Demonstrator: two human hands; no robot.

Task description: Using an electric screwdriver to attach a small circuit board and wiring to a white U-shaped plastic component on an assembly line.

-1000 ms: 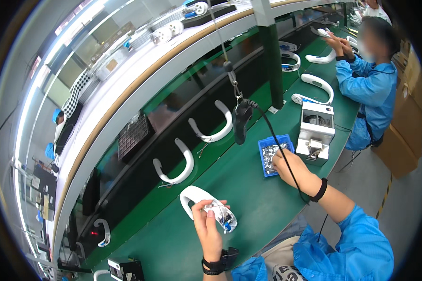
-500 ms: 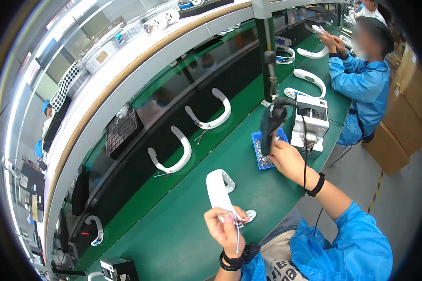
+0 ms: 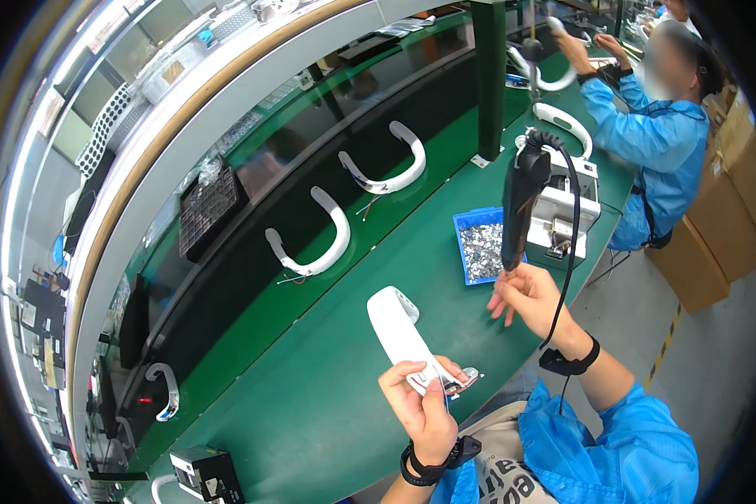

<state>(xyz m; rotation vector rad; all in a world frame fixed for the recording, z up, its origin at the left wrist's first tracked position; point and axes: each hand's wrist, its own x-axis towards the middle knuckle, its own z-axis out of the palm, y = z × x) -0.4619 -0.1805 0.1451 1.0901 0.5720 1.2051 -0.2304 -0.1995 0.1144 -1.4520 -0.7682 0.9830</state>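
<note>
Holding a white curved plastic housing (image 3: 401, 336) upright over the green bench (image 3: 311, 403), the left hand (image 3: 424, 403) is clenched around its lower end, where a small metal piece and thin wires stick out past the fingers. Upper end of the housing points up and away from the person.

Right hand (image 3: 525, 294): fingers pinched around the tip of a black electric screwdriver (image 3: 519, 206) that hangs on a black cable; whether a screw is between the fingertips cannot be told. Black wrist strap (image 3: 569, 361) on the right wrist, cord attached. Screwdriver tip is near the housing but apart from it.

Blue parts tray (image 3: 470, 223), filled with small silver parts, sits just behind the right hand. White-grey fixture box (image 3: 563, 206) stands beside the tray, to its right.

Dark conveyor strip behind the bench carries two more white U-shaped housings (image 3: 323, 244) (image 3: 395, 164), well apart from each other; a black gridded tray (image 3: 206, 210) lies further left.

Far right: another person in a blue coat (image 3: 659, 143) works on a similar white piece at the same bench.
</note>
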